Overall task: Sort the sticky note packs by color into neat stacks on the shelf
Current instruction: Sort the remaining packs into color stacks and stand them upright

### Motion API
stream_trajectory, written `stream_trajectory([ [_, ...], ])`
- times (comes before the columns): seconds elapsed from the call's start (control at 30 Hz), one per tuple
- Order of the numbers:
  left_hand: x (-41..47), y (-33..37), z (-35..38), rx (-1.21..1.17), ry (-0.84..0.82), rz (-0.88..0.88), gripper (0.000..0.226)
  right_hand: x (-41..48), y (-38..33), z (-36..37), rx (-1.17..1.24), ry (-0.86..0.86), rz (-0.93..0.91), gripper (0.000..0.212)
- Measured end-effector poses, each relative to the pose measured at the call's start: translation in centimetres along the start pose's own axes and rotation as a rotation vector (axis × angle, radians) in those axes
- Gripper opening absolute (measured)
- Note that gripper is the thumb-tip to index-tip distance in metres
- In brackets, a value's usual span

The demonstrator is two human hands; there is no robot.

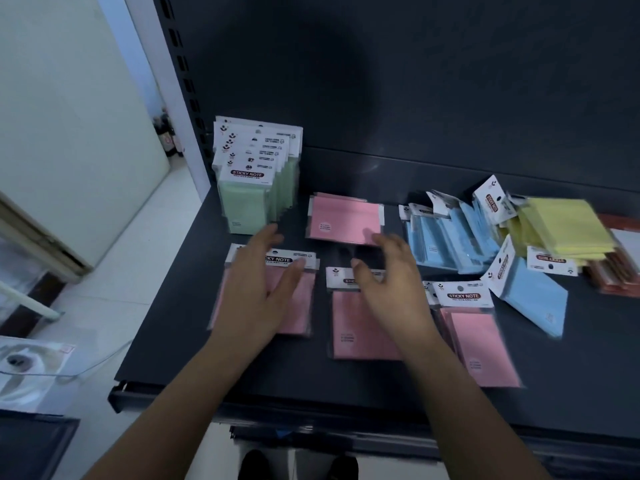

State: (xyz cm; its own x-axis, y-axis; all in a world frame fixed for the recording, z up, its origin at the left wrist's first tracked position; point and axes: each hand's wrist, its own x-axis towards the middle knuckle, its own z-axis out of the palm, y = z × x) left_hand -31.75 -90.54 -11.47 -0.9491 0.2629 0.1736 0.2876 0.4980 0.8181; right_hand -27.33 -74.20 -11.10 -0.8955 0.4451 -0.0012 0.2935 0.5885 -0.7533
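Several pink sticky note packs lie flat on the dark shelf [173, 341]: one under my left hand [261, 289], one [360, 327] under my right hand [391, 282], one [481, 344] further right, and one [344, 220] behind them. Both hands hover with fingers spread and hold nothing. A neat row of green packs [249, 199] stands upright at the back left. Blue packs [450, 237] lie in a loose heap at the right, with one blue pack [533, 299] apart in front. Yellow packs [564, 230] are piled at the far right.
The shelf's dark back panel [381, 81] rises behind the packs. Orange-red packs [613, 275] lie at the right edge under the yellow ones. A white floor and a pale wall panel [69, 116] are at the left. My shoes show below the shelf's front edge.
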Motion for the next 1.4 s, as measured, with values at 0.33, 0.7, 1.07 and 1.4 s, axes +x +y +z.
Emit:
stream_trajectory([
  [0.33, 3.1, 2.8, 4.2, -0.458, -0.01, -0.289, 0.021, -0.4, 0.5, -2.0, 0.671, 0.038, 0.184, 0.017],
  [0.7, -1.6, 0.8, 0.3, -0.948, 0.08, -0.31, 0.03, -4.1, -0.2, -1.1, 1.017, 0.085, 0.072, 0.023],
  [1.07, -2.6, -2.2, -4.7, -0.53, 0.02, -0.305, 0.043, -4.0, -3.0, 2.7, 0.364, -0.292, -0.166, 0.05],
  [1.4, -0.8, -4.6, -1.9, 0.331, 0.058, -0.11, 0.05, -3.8, -3.4, 4.2, -0.061, -0.186, -0.183, 0.051],
])
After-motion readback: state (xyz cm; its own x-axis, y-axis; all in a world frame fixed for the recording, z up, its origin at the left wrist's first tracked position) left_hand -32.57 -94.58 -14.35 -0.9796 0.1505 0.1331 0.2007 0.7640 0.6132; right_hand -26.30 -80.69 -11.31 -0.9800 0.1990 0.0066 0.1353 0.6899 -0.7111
